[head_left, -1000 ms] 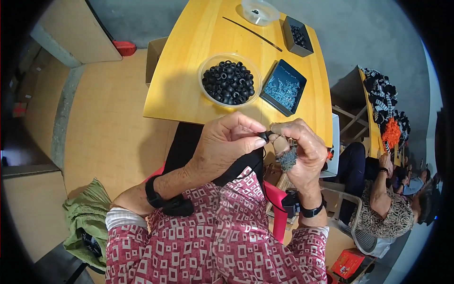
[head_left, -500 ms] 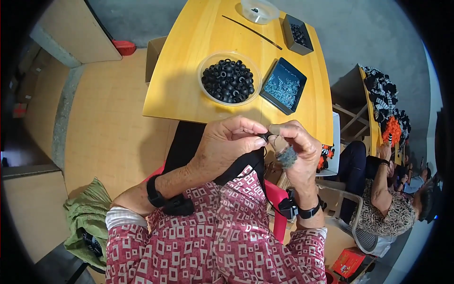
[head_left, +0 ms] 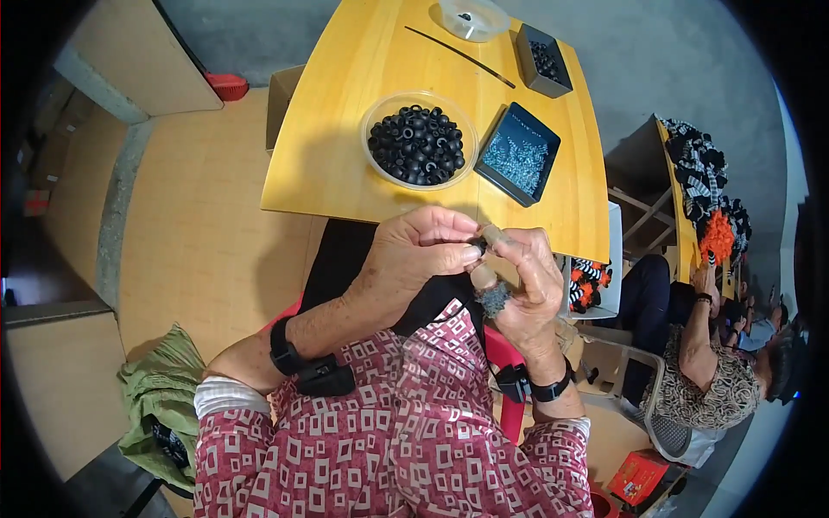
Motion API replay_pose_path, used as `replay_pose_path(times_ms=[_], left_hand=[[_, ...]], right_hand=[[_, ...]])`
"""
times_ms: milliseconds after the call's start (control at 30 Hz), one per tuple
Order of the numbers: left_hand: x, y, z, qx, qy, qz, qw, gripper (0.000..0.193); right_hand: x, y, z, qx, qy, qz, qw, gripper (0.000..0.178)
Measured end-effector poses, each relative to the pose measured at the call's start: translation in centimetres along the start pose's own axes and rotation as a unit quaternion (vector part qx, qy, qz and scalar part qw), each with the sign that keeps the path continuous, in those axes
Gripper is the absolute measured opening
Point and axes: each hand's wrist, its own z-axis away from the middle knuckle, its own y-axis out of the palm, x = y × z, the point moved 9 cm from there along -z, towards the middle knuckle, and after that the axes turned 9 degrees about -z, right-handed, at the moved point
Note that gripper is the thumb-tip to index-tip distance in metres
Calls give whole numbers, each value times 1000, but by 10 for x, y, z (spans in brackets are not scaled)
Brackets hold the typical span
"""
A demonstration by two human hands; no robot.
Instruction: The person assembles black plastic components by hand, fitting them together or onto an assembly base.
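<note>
My left hand (head_left: 410, 255) pinches a small black piece (head_left: 477, 245) between thumb and fingertips, just past the near edge of the table. My right hand (head_left: 534, 285) closes on the same piece from the other side. Tan coverings wrap its thumb and a finger, and a fuzzy grey-blue band (head_left: 495, 298) circles the thumb. The fingers partly hide the piece. Beyond the hands, a clear round bowl (head_left: 366, 160) holds many hollow black pieces. To its right, a dark tray (head_left: 515, 196) contains small clear bluish bits.
The yellow table (head_left: 319, 164) also bears a thin dark stick (head_left: 462, 58), a clear tub (head_left: 475, 22) and a grey box (head_left: 546, 85) of dark pieces. A white box (head_left: 611, 259) with orange and striped items stands right. Another person (head_left: 699, 371) sits beyond it.
My right hand has shifted left and its wrist has turned, with its fingers now lying more over the black piece. My left hand has risen slightly.
</note>
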Motion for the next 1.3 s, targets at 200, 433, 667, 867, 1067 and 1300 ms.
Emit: replay_pose_path(times_ms=[200,433,667,867,1067,1300], left_hand=[[14,-4,-3,-7,-55,-6,998,29],[20,-3,-6,22,-104,-21,994,25],[22,-4,-9,43,-109,-17,993,23],[28,-6,-13,39,-85,13,996,21],[26,-9,-12,5,-69,23,997,23],[17,-2,-8,7,-35,-62,997,28]], right_hand=[[-2,5,2,13,-58,87,994,33],[2,5,0,13,-77,89,993,34],[-1,9,4,17,-43,113,992,34],[-7,9,6,-7,-2,94,996,35],[-21,4,5,25,74,-33,996,34],[-36,0,4,52,193,-153,968,24]])
